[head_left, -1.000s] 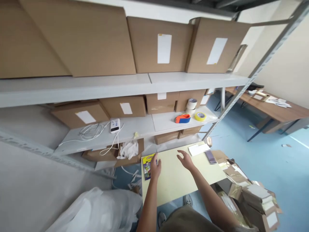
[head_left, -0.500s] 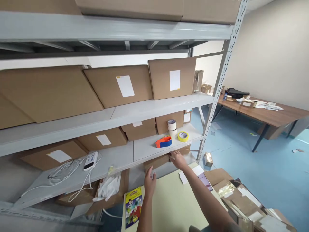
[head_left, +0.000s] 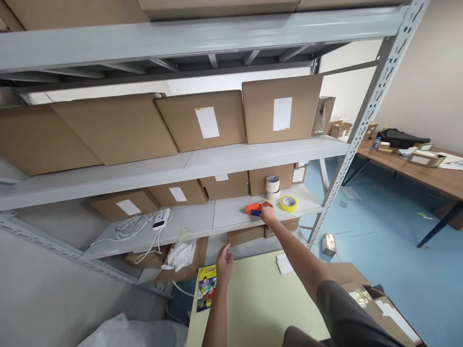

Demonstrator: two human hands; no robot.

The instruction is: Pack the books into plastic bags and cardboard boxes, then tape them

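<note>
On the white middle shelf, my right hand (head_left: pixel 267 214) is closed around the near end of an orange and blue tape dispenser (head_left: pixel 252 209). My fingers hide part of it. Just right of the hand lies a yellow tape roll (head_left: pixel 288 203), and behind stand two stacked white tape rolls (head_left: pixel 272 184). My left hand (head_left: pixel 224 264) hovers over the back edge of a pale green tabletop (head_left: pixel 267 299), its fingers loosely curled and apart, with nothing seen in them. Near its wrist, a colourful yellow and purple book (head_left: pixel 207 288) lies on the tabletop.
Cardboard boxes (head_left: pixel 282 110) line the grey metal rack (head_left: pixel 369 106). A white power strip (head_left: pixel 161 219) with coiled cables sits on the middle shelf at left. White cards (head_left: pixel 284 264) lie on the tabletop. Opened cartons (head_left: pixel 376 301) are at lower right; a brown table (head_left: pixel 408 166) stands behind.
My right hand has risen from below the shelf edge onto the shelf and taken hold of the tape dispenser. The left hand stays above the tabletop. The view has shifted.
</note>
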